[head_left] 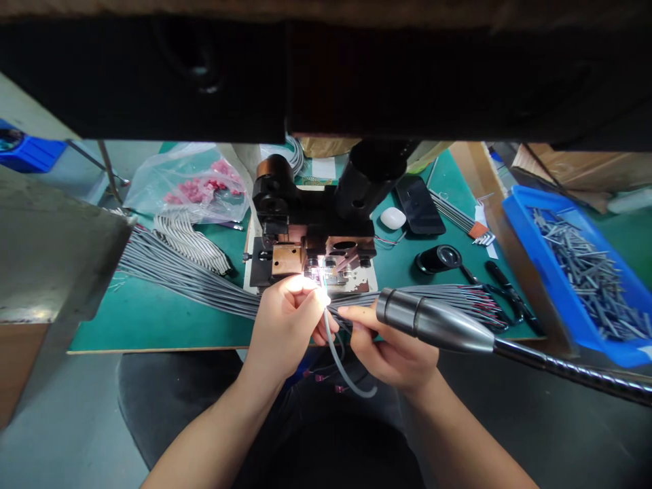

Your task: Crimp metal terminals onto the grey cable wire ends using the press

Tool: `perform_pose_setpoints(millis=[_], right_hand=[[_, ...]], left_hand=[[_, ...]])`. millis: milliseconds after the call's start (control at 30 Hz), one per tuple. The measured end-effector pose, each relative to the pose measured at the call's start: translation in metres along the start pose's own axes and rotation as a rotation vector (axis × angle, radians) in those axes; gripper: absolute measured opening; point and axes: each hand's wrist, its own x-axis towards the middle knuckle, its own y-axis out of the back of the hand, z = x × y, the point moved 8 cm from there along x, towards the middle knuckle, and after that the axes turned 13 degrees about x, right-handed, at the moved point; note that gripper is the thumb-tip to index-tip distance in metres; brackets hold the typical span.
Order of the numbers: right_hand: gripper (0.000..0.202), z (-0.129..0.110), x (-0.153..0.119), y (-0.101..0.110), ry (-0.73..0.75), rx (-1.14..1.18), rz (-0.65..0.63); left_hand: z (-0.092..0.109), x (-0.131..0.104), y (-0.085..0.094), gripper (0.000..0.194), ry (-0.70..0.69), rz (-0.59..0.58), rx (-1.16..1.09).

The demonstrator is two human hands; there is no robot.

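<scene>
The green worktop (153, 326) carries the dark press (316, 217); before it, the left hand (288, 319) pinches the gray cable (333, 346) (brightly lit), while the right hand (392, 343) is partly curled, index finger extended, near that cable.

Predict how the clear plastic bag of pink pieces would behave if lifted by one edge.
The clear plastic bag would probably sag, its thin film being crumpled. The pink pieces would likely slide and bunch, since they look loose inside.
</scene>
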Motion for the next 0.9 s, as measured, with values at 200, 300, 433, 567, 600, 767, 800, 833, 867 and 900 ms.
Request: perform_pose_setpoints(millis=[200,300,433,567,600,767,800,833,867,900], right_hand=[[0.037,0.001,-0.003,0.001,-0.004,-0.008,0.005],[0.038,-0.003,-0.003,0.003,0.000,-0.004,0.009],[0.032,-0.010,-0.001,0.005,-0.036,0.057,0.007],[0.014,-0.007,-0.005,-0.004,-0.192,0.157,-0.064],[0.011,-0.006,-0.007,-0.008,-0.230,0.163,-0.106],[0.007,-0.014,-0.015,-0.033,-0.190,0.159,-0.341],[0.010,-0.018,-0.016,-0.035,-0.137,0.150,-0.353],[0.013,-0.022,-0.016,-0.036,-0.091,0.132,-0.351],[0.014,-0.024,-0.017,-0.036,-0.058,0.112,-0.346],[0.014,-0.026,-0.018,-0.037,-0.041,0.094,-0.343]], left_hand=[[-0.001,0.000,0.000,0.021,-0.007,-0.007,-0.010],[-0.001,0.001,0.000,0.022,-0.013,-0.014,-0.020],[-0.001,0.001,-0.002,0.023,-0.019,-0.021,-0.030],[-0.001,-0.001,-0.001,0.020,-0.030,-0.022,-0.022],[-0.001,-0.002,0.000,0.019,-0.036,-0.019,-0.012],[0.003,-0.008,0.010,0.015,-0.085,-0.016,0.135],[0.004,-0.009,0.011,0.015,-0.095,-0.020,0.161],[0.006,-0.010,0.012,0.015,-0.105,-0.026,0.175],[0.007,-0.010,0.012,0.016,-0.115,-0.030,0.179],[0.008,-0.010,0.012,0.016,-0.123,-0.034,0.175]])
